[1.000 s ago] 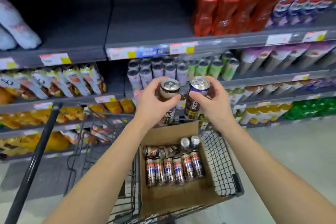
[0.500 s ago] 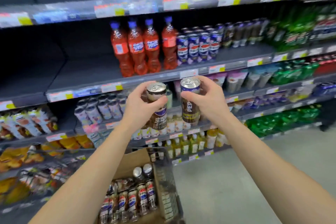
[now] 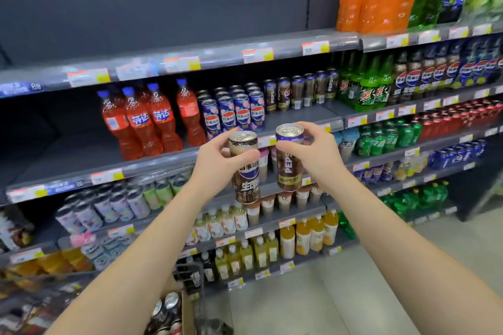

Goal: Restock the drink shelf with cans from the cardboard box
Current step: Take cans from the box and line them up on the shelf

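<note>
My left hand point(image 3: 217, 162) grips a tall brown Pepsi can point(image 3: 245, 176) near its top. My right hand point(image 3: 317, 153) grips a second brown Pepsi can point(image 3: 289, 168) the same way. Both cans stand upright, side by side, held up in front of the drink shelf point(image 3: 299, 117). On that shelf a row of matching brown cans point(image 3: 298, 91) stands at the back right, with bare shelf in front of it. The cardboard box point(image 3: 187, 313) shows only at the bottom edge, with several cans point(image 3: 167, 313) inside.
Blue Pepsi cans point(image 3: 235, 114) and orange soda bottles point(image 3: 147, 122) stand left of the brown row. Green bottles point(image 3: 367, 89) stand to its right. The shelf above is bare on the left. Lower shelves hold small bottles and cups. A grey floor lies at the lower right.
The view has swung upward, so the box and cart have dropped to the bottom edge. Both hands have lifted the two cans toward the shelf with the brown cans.
</note>
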{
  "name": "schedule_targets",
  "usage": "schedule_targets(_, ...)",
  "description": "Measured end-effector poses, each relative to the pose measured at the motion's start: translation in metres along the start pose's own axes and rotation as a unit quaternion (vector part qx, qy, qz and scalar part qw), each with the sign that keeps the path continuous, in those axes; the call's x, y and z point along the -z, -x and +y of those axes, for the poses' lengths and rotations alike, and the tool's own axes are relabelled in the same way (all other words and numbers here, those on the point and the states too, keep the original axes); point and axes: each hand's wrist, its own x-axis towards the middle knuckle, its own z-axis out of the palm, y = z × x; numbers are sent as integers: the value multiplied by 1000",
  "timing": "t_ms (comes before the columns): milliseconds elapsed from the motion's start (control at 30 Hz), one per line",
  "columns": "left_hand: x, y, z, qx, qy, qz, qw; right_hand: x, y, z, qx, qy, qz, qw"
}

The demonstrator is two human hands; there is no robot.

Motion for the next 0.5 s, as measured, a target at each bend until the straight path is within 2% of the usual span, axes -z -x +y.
schedule_targets(200,-39,-60,-11,8,-2,39,999,29,-61,14,-2,1,-3,1000)
schedule_targets(500,-84,-192,-48,7,-19,49,999,34,-207,68,-7,32,-33,999)
